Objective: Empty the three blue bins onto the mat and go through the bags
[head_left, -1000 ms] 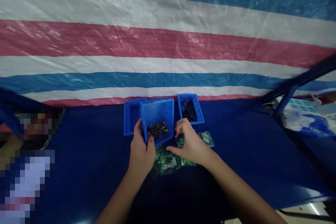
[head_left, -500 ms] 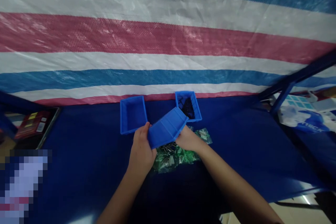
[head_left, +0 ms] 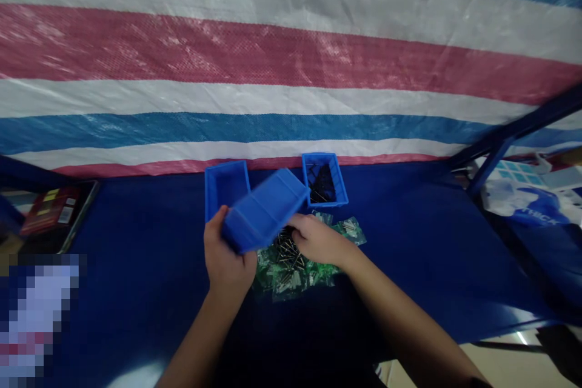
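- Since the earlier frame, you tipped the blue bin (head_left: 264, 211) further over, its underside turned up toward you, and the small dark screws (head_left: 287, 250) that had lain inside it lay spilled on the pile of green packets (head_left: 295, 267).
- Nearest you, your left hand (head_left: 226, 259) was clenched on the bin's lower left corner, carrying its weight above the counter (head_left: 150, 267).
- Your right hand (head_left: 318, 239) rested by the bin's right end, over the screws and packets; I could not tell whether it gripped the bin or only steadied it.
- To do this well, you needed to keep the bin's mouth low and right over the packets, so that the screws stayed in one heap and did not roll across the dark cloth, where they would be hard to see.
- A short shake with the left hand would probably free any screws caught in a corner.
- Farther off, an empty bin (head_left: 224, 187) stood behind the tipped one, and a bin of dark parts (head_left: 324, 180) stood to its right.
- Beyond them hung the striped tarp (head_left: 273, 60).
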`<control>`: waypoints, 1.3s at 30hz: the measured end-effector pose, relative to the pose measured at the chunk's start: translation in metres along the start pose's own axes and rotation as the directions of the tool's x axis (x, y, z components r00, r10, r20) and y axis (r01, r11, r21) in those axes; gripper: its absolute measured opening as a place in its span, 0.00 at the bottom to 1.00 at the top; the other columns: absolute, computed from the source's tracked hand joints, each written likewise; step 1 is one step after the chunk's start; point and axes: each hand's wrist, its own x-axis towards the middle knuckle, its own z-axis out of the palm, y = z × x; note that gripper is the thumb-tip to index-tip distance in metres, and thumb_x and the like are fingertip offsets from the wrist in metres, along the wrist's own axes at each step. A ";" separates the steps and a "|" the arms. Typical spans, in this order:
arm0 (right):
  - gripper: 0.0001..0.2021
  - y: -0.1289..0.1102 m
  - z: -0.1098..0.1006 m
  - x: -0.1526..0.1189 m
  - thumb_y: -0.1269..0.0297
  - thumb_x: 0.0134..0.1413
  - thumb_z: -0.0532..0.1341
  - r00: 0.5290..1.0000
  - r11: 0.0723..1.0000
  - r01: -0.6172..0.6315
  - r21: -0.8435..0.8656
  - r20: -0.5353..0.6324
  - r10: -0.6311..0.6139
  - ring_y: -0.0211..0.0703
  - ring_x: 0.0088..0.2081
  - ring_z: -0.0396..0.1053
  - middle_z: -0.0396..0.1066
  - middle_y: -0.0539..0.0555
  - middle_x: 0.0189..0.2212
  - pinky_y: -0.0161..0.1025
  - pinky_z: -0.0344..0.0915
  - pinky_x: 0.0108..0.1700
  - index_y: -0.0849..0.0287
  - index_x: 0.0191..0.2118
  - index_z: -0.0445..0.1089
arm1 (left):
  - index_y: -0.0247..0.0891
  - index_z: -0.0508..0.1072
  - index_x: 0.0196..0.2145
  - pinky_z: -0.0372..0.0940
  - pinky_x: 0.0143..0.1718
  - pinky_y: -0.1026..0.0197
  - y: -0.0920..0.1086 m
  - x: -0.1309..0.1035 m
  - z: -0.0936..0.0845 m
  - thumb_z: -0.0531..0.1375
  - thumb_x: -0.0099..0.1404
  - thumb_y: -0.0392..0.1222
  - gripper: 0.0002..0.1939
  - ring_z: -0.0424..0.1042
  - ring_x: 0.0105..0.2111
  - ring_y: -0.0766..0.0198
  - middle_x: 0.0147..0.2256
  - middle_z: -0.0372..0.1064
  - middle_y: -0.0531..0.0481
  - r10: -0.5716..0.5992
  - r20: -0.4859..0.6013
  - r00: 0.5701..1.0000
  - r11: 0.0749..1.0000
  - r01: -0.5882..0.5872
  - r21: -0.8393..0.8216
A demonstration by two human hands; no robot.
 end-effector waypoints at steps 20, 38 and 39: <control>0.15 0.018 -0.017 0.031 0.60 0.66 0.52 0.891 0.794 -0.017 -0.608 -0.370 -0.264 0.39 0.39 0.60 0.70 0.54 0.36 0.39 0.60 0.44 0.59 0.41 0.74 | 0.42 0.67 0.54 0.58 0.62 0.49 0.039 0.058 0.013 0.50 0.69 0.52 0.20 0.63 0.59 0.57 0.57 0.65 0.46 0.042 0.274 0.961 0.986 -0.085 0.146; 0.15 0.021 -0.014 0.030 0.67 0.65 0.52 0.930 0.680 0.025 -0.733 -0.232 -0.285 0.40 0.41 0.57 0.68 0.55 0.35 0.39 0.56 0.43 0.53 0.48 0.75 | 0.42 0.75 0.48 0.41 0.66 0.28 0.011 0.020 0.019 0.56 0.65 0.44 0.15 0.47 0.69 0.39 0.63 0.60 0.46 0.251 0.466 0.848 0.742 -0.478 0.470; 0.14 0.022 -0.012 0.031 0.67 0.65 0.53 0.928 0.668 0.025 -0.744 -0.231 -0.292 0.40 0.40 0.57 0.68 0.55 0.35 0.39 0.55 0.43 0.53 0.47 0.75 | 0.41 0.75 0.47 0.38 0.67 0.28 0.013 0.018 0.017 0.56 0.65 0.44 0.14 0.48 0.69 0.40 0.62 0.62 0.46 0.269 0.468 0.842 0.728 -0.496 0.474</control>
